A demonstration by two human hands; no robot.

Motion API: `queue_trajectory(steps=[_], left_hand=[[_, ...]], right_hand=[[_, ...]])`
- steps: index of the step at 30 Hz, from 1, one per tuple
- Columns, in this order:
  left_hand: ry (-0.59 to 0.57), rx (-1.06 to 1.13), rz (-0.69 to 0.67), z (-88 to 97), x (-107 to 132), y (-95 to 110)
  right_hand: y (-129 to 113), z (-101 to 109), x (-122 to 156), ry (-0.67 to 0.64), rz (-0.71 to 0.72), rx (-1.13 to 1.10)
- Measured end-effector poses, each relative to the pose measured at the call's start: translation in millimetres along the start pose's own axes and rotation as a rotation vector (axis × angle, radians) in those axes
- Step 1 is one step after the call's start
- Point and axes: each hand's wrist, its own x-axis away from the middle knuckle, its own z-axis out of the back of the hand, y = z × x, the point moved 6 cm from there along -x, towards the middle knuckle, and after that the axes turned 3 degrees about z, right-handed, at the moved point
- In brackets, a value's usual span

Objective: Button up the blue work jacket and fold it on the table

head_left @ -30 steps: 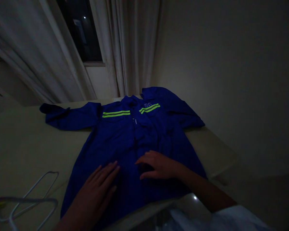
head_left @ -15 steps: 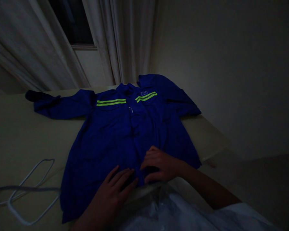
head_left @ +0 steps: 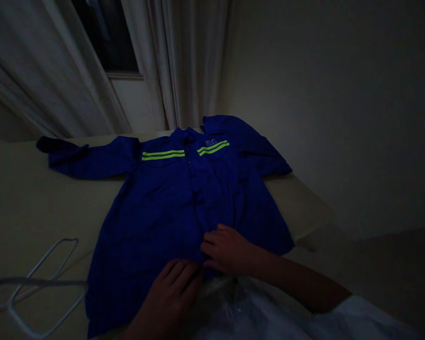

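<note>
A dark blue work shirt (head_left: 170, 203) with neon yellow-green chest stripes lies front-up and spread out on a pale flat surface (head_left: 28, 208). Both sleeves stretch outward. My left hand (head_left: 173, 293) rests on the shirt's bottom hem near the front placket, fingers together and slightly curled. My right hand (head_left: 226, 250) sits just right of it on the hem, fingers bent and pressing or pinching the fabric at the placket. The room is dim and what the fingers grip is hard to make out.
A white wire hanger (head_left: 31, 283) lies on the surface at the lower left. Pale curtains (head_left: 177, 61) and a dark window (head_left: 106, 33) stand behind. A bare wall (head_left: 340, 118) fills the right side. My white garment (head_left: 286, 321) shows at the bottom.
Both hands have slid down the shirt front toward its bottom hem and come closer together. My left hand went from flat and spread to curled at the hem.
</note>
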Motion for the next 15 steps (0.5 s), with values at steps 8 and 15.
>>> queue_trajectory(steps=[8, 15], left_hand=[[-0.066, -0.107, -0.051, -11.4, 6, -4], [-0.032, -0.258, -0.171, -21.5, 8, -1]], right_hand=[[5, 2, -2, -0.004, 0.042, 0.094], [55, 35, -32, 0.001, 0.014, -0.046]])
